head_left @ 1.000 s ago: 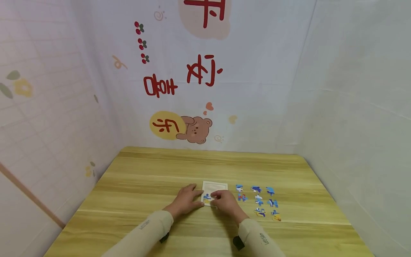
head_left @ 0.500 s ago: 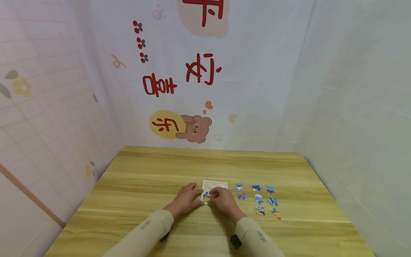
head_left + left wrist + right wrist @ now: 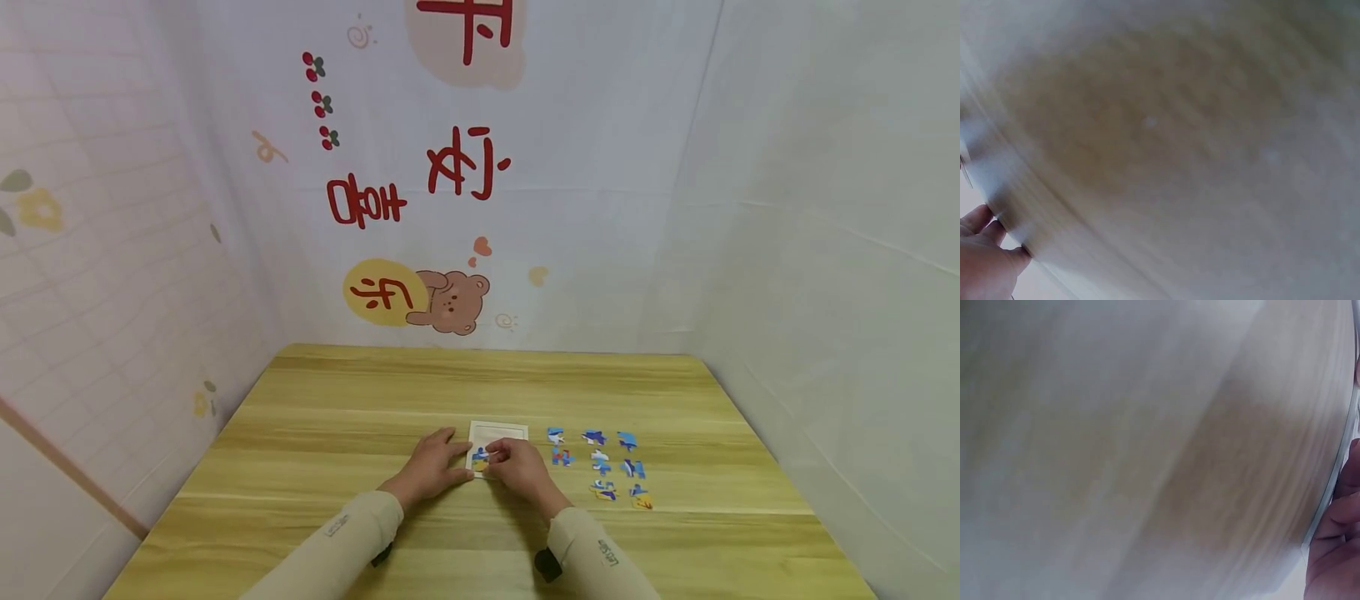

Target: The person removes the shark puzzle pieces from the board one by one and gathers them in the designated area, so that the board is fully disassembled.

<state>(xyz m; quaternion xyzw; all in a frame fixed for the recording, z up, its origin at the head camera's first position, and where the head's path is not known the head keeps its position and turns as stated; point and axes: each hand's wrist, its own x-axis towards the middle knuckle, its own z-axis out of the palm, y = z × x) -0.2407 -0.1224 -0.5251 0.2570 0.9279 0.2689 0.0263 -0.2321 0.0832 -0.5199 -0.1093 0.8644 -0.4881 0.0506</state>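
In the head view a small white puzzle tray lies flat on the wooden table. A blue and yellow puzzle piece sits in its lower left corner. My right hand reaches over the tray's right part, its curled thumb and fingers pinching that piece at its right side. My left hand rests spread beside the tray, thumb and index fingertips at its left edge. The left wrist view catches only part of the left hand; in the right wrist view, curled fingers of the right hand show at the edge.
Several loose puzzle pieces lie in rows on the table right of the tray. The wooden table ends at a printed cloth backdrop, with more cloth at both sides.
My right fingers have shifted slightly at the piece in the tray, and the right wrist has drawn a little left. The left hand stays at the tray's edge. The head view has turned slightly.
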